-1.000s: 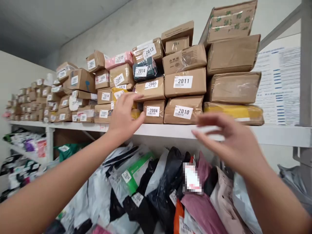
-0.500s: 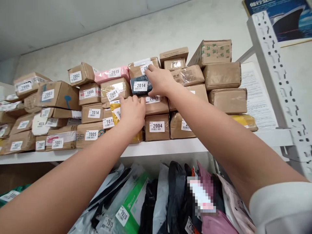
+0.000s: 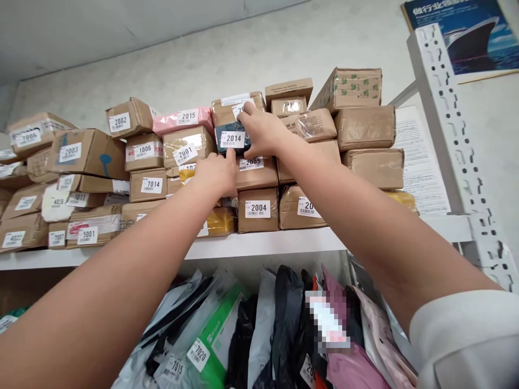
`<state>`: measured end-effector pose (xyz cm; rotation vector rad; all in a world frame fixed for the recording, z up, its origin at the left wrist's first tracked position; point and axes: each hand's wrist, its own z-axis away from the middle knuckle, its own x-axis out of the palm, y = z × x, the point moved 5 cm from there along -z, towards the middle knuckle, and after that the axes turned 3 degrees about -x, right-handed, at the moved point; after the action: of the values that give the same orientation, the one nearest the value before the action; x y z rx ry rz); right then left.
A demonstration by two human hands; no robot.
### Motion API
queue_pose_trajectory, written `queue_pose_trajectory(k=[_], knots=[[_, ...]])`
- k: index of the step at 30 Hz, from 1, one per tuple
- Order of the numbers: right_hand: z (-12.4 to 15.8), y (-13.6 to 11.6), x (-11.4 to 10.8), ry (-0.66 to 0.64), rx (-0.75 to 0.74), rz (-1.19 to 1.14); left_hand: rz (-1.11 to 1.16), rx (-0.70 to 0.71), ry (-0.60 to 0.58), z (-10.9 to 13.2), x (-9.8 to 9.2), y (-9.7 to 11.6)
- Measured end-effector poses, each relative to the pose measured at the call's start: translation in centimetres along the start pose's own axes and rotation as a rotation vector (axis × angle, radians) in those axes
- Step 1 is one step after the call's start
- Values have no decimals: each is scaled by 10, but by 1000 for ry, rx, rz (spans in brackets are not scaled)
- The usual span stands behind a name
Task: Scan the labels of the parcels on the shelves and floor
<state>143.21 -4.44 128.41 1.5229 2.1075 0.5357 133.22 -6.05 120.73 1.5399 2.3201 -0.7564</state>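
Observation:
A stack of brown numbered parcels fills the white top shelf (image 3: 263, 244). My right hand (image 3: 259, 131) reaches up and curls its fingers round the right end of the dark parcel labelled 2014 (image 3: 228, 138), with a fingertip on the brown parcel above it (image 3: 227, 105). My left hand (image 3: 214, 174) is just below, fingers pressed up against the underside of parcel 2014 and in front of the yellow parcel (image 3: 221, 220). Parcel 2005 (image 3: 257, 172) and parcel 2004 (image 3: 258, 209) sit directly under my right hand.
Soft mailer bags (image 3: 259, 335) in black, white, green and pink stand packed on the shelf below. A perforated white upright (image 3: 458, 146) stands at the right, with a poster (image 3: 458, 38) and a printed sheet (image 3: 419, 162) on the wall behind.
My right hand rose from below the shelf edge to parcel 2014 and closed on it. My left hand moved up from the yellow parcel to just under 2014. The view tilted upward.

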Motion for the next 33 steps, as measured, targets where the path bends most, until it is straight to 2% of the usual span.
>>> queue_pose_trajectory(k=[6, 10, 15, 19, 25, 33], knots=[[-2, 5, -1, -21, -2, 68, 14, 36, 46, 1, 0, -3], [2, 14, -5, 32, -37, 90, 11, 63, 71, 0, 1, -4], [6, 22, -5, 92, -8, 33, 58, 93, 178, 1, -3, -8], [6, 28, -6, 110, -14, -39, 110, 116, 191, 3, -5, -11], [10, 36, -13, 171, -56, -115, 166, 179, 293, 14, -11, -20], [4, 50, -16, 200, -27, -185, 128, 183, 376, 32, -23, -28]])
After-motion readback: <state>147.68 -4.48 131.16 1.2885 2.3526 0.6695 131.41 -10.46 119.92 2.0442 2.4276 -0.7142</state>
